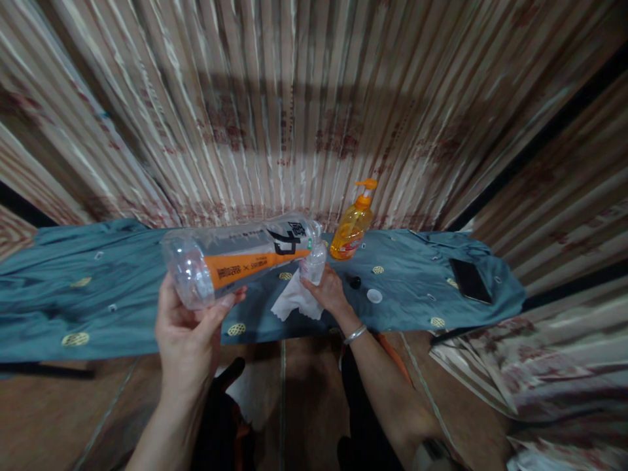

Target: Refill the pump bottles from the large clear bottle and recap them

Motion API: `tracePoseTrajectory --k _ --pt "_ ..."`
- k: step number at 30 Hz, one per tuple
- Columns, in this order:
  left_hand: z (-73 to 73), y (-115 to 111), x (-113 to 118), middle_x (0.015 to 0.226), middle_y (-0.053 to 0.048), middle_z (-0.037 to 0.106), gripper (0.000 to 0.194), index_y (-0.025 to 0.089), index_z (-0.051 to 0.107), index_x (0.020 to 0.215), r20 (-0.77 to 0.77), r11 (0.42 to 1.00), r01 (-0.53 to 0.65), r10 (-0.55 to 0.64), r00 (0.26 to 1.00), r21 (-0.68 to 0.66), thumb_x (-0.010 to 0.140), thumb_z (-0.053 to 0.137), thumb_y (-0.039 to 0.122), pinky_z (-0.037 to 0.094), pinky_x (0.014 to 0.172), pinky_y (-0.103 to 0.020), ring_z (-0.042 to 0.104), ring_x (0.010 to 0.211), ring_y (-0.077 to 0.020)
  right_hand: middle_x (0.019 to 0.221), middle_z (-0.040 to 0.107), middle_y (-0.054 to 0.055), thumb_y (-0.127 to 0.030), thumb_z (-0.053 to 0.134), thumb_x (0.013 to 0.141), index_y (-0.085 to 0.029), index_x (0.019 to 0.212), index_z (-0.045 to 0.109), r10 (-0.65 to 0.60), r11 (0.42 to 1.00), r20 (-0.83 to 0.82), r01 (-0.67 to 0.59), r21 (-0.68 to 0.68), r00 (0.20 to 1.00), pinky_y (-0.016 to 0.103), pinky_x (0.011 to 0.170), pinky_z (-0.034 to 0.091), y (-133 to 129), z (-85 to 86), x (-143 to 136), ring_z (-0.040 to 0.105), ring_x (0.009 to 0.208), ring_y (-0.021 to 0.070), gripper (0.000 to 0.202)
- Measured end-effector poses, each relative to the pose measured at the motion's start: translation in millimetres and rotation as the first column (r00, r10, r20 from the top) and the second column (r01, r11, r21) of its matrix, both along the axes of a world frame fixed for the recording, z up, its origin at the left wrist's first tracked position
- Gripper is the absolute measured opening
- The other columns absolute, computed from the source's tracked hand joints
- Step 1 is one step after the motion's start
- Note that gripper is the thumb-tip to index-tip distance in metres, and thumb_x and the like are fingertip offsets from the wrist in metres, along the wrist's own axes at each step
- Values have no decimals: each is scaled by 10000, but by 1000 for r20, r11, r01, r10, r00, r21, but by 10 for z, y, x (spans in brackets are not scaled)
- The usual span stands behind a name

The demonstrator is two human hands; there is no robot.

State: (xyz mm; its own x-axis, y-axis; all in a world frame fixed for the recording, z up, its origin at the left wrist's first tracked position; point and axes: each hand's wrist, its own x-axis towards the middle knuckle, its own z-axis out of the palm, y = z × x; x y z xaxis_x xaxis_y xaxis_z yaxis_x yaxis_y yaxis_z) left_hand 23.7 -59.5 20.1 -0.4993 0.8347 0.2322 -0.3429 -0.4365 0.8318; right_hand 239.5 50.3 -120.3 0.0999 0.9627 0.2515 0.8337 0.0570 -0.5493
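Note:
My left hand is closed around the base of a large clear plastic bottle with an orange and grey label, tilted nearly flat. The bottle's mouth points right, toward my right hand. That hand is closed on a small clear plastic bottle, whose neck meets or nearly meets the large bottle's mouth. White tissue hangs or lies by the right fingers; whether they grip it too, I cannot tell. No liquid shows clearly in the large bottle.
An orange pump bottle of yellow liquid stands behind my right hand. A small black cap, a white disc and a dark phone lie on the teal cloth. Pleated curtains hang behind the narrow table.

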Motion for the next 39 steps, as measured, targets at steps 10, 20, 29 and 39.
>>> tracePoseTrajectory --k 10,20,29,39 --pt "-4 -6 -4 1081 28 835 615 275 763 1018 -13 1000 -4 4 1000 -15 497 1077 181 728 716 -268 814 735 -169 1229 821 201 -385 840 938 -131 1251 679 22 999 0 -22 -26 1000 357 1004 594 -5 27 8 797 1207 332 434" --pt "-26 6 2 1130 21 816 620 291 760 1050 -43 1000 -7 7 999 -10 522 1075 217 728 731 -287 800 768 -165 1200 831 190 -398 846 922 -147 1229 679 -5 1000 4 5 -23 1000 359 969 606 -3 34 0 809 1174 333 429" --pt "-59 -6 -24 1201 3 812 651 308 741 1123 -104 999 -16 13 994 -31 562 1071 273 737 777 -345 799 755 -174 1204 834 176 -373 859 909 -168 1237 680 2 1000 -7 -2 15 1000 363 992 605 -6 15 0 808 1175 322 426" --pt "13 -14 6 1072 34 838 637 290 767 1051 -39 1000 -5 4 999 -27 503 1082 215 728 715 -286 813 707 -171 1224 823 206 -382 858 918 -128 1249 673 1 1000 -1 -1 -23 1000 369 1013 596 -21 55 -7 800 1197 338 457"
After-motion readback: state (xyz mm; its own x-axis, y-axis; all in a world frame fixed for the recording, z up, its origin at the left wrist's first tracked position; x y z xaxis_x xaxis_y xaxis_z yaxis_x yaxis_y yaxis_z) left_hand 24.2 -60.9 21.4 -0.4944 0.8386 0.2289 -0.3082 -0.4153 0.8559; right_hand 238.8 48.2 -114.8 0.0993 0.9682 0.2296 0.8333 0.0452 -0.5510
